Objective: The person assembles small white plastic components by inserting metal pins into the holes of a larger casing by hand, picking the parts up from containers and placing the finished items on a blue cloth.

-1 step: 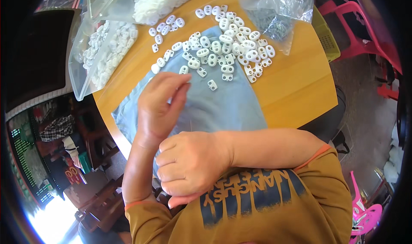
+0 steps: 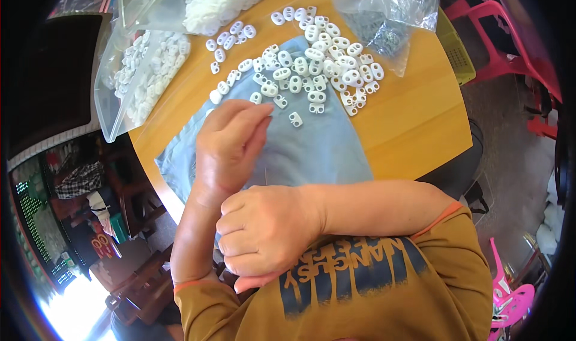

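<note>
My left hand (image 2: 233,142) is raised over the left part of a blue-grey cloth (image 2: 318,155), its fingers curled against the thumb. Whatever sits between those fingertips is too small or hidden to make out. Closer to my body, my right hand (image 2: 264,230) is closed in a fist with its back up, crossing in front of the left forearm; its grip is hidden. Just beyond the left fingertips lie small white oval plastic pieces (image 2: 295,84) with two holes each, spread over the cloth. One loose piece (image 2: 296,119) lies apart, nearest to me.
A yellow wooden table (image 2: 414,125) carries everything. Clear plastic containers (image 2: 111,110) of white parts stand at the far left. At the far right lies a transparent bag (image 2: 384,32) of small grey parts. Beyond the edge are a yellow-green crate (image 2: 455,53) and a red plastic chair (image 2: 522,47).
My left hand has shifted very slightly to the right. My right fist and the white pieces look almost the same.
</note>
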The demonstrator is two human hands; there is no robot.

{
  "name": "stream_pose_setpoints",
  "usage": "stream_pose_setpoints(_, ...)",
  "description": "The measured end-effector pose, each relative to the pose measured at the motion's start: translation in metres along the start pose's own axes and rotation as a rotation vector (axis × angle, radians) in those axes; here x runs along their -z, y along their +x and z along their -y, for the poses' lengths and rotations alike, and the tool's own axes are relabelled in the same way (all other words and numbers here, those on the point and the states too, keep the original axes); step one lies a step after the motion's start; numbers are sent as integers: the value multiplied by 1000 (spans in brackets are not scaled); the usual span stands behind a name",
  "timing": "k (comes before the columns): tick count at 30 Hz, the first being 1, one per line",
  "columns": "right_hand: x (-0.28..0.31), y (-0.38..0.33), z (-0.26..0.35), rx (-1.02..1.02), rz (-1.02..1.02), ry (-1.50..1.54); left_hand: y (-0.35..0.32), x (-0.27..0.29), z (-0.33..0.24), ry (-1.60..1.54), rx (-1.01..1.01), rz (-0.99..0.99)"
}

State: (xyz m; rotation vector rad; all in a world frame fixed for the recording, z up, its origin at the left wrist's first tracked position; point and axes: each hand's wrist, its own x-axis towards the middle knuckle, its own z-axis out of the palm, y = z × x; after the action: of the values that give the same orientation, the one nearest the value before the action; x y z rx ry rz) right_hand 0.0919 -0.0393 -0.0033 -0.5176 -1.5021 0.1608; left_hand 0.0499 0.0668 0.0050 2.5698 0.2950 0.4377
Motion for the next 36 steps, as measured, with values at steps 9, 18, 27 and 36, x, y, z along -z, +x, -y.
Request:
stream_pose_setpoints(9, 1, -4, 0, -25, -40, -6, 17, -20, 3, 240, -158, 92)
stream_pose_setpoints(18, 10, 3, -13, -43, -65, -46, 12, -20, 11, 388, -244, -3)
stream_pose_setpoints(27, 27, 9, -33, -573, -121, -194, -43, 36, 3, -926, 607, -310)
stream_pose_setpoints(36, 26, 2, -36, -613, -1, -178, -66, 28, 13, -1252, 605, -319)
